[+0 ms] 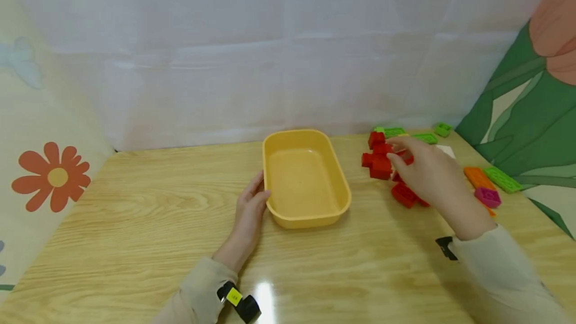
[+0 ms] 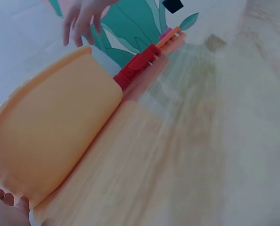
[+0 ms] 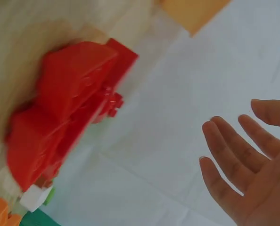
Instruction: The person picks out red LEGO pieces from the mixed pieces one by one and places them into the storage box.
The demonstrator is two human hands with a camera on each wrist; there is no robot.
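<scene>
A yellow plastic tub (image 1: 300, 179) stands on the table with nothing in it. At its left side my left hand (image 1: 247, 214) holds the wall, thumb at the rim and fingers along the outside. In the left wrist view those fingers (image 2: 8, 197) touch the tub's outer wall. My right hand (image 1: 425, 171) hovers over a group of red toy bricks (image 1: 381, 168). In the right wrist view its fingers (image 3: 232, 162) are spread and relaxed, apart from the red bricks (image 3: 74, 84), holding nothing.
Green bricks (image 1: 502, 179) lie at the right edge and along the back, near an orange brick (image 1: 479, 178) and a magenta brick (image 1: 488, 197). A white sheet (image 1: 288, 64) hangs behind the wooden table (image 1: 157, 224).
</scene>
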